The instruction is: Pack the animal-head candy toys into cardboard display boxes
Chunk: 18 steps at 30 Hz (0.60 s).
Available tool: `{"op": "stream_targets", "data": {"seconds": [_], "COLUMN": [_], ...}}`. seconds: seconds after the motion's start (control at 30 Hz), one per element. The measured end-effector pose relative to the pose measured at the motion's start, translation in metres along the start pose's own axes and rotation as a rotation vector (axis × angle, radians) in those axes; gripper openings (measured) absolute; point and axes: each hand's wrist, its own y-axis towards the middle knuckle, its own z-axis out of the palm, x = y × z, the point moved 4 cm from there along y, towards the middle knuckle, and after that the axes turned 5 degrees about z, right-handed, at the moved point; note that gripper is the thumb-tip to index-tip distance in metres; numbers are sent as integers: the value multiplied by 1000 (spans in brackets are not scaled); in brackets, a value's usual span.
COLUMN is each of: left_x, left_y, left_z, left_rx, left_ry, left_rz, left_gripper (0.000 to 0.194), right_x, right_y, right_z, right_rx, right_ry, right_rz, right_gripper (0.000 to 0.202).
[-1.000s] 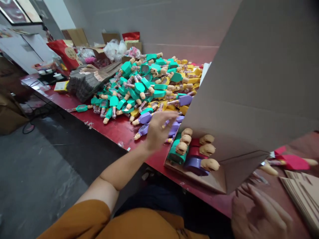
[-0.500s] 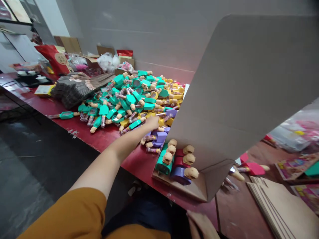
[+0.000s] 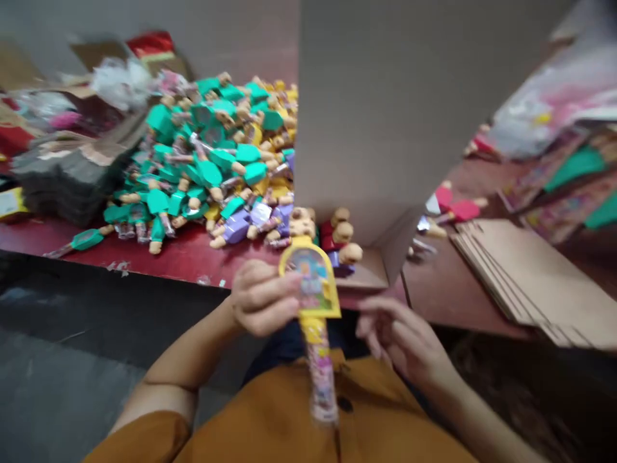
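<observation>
Green figure-topped toys (image 3: 207, 170) heaped on red table (image 3: 186, 262). Left hand (image 3: 263, 299) pinching yellow figure-topped toy (image 3: 314, 283) by its arched case, tube down, before torso. Cardboard display box (image 3: 359, 128) behind. Right hand (image 3: 402, 334) empty, fingers loosely curled. Flat cardboard stack (image 3: 544, 276) far right.

We can read no text, brand, number or sign anywhere in this view. The surfaces where we make out print are all too blurred or too small to give a word: the picture window of the yellow toy (image 3: 332, 283), the wrapped tube (image 3: 322, 386) below it with its pink, yellow and white markings, and the brightly printed packs (image 3: 554, 213) at the right. The same goes for the white label (image 3: 8, 202) on the yellow-edged box at the far left and the red packet (image 3: 152, 45) at the back, where we cannot pick out a single letter.
</observation>
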Motion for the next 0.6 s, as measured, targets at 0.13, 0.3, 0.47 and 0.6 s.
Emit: {"op": "stream_targets", "data": {"seconds": [0.13, 0.3, 0.47, 0.6], "left_x": [-54, -53, -17, -4], "left_y": [21, 32, 50, 66], "left_z": [16, 41, 35, 57], "left_rx": [-98, 10, -26, 239], "left_ry": [-115, -35, 3, -46], "left_rz": [617, 605, 27, -107], "left_gripper": [8, 7, 14, 21], "right_x": [24, 50, 70, 52], "right_y": [12, 1, 3, 53], "right_z": [6, -33, -100, -97], "right_rx": [62, -109, -601, -463], "right_ry": [-63, -382, -453, -575], "right_rz": [41, -87, -498, -448], "right_gripper": [62, 34, 27, 29]}}
